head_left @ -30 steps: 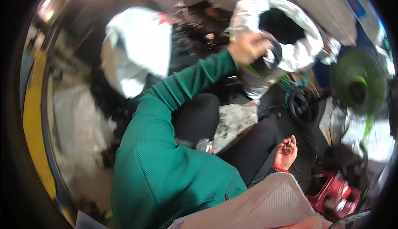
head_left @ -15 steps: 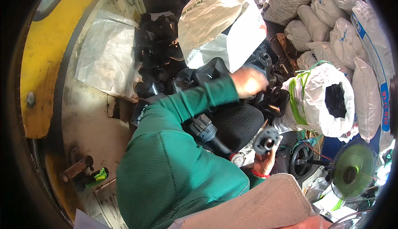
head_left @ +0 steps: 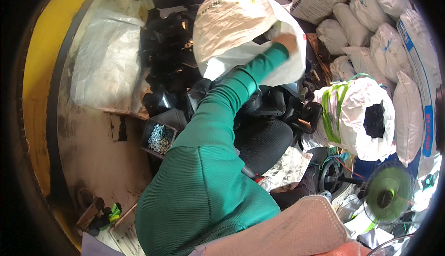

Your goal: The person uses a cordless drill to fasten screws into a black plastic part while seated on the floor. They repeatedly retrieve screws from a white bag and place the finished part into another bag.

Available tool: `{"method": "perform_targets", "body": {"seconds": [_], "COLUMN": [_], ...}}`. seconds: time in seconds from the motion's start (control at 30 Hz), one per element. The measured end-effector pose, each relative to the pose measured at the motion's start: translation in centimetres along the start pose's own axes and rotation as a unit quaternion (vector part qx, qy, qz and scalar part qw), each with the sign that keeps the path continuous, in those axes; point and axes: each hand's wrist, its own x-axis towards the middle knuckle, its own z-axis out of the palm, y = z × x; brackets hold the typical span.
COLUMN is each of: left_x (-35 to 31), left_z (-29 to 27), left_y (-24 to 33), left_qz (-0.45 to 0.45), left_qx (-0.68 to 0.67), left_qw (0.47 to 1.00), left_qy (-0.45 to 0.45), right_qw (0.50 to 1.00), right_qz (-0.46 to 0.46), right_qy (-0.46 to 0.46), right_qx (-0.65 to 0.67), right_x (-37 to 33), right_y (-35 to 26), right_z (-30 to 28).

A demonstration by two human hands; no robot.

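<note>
Blurred, the left hand's grip (head_left: 286, 43) is at the mouth of a large white plastic sack (head_left: 280, 70); its closure and hold cannot be told. Something dark shows inside; glossy black moulded plastic parts (head_left: 270, 102) lie heaped outside, unbagged. The right hand is out of view.

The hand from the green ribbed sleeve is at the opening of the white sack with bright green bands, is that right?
No, wrong sack: in the head view, the bare hand from the green ribbed sleeve is at the opening of the large white-and-tan sack, not the white sack with bright green bands.
</note>
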Motion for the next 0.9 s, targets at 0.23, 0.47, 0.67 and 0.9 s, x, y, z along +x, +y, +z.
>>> {"method": "perform_targets", "body": {"seconds": [0.23, 0.47, 0.67, 0.9], "left_x": [1.8, 1.0, 0.3, -10.7], "left_z": [-6.3, -7.9, -9.1, -22.7], "left_y": [-8.2, -9.9, -8.1, 1.5], "left_qz": [-0.197, -0.178, -0.12, -0.015], "left_qx": [0.113, 0.134, 0.127, 0.072], "left_qw": [0.973, 0.974, 0.983, 0.98], "left_qy": [0.04, 0.041, 0.06, 0.185], "right_qw": [0.996, 0.997, 0.998, 0.996], "right_qz": [-0.003, 0.007, 0.023, -0.011], "right_qy": [0.082, 0.073, 0.05, 0.077], "right_qx": [0.02, 0.017, -0.023, 0.045], "right_x": [-1.4, -1.8, -0.9, -1.7], "right_y": [-2.3, -1.7, -0.5, -0.7], "right_z": [-7.6, -9.3, -9.7, -0.9]}}
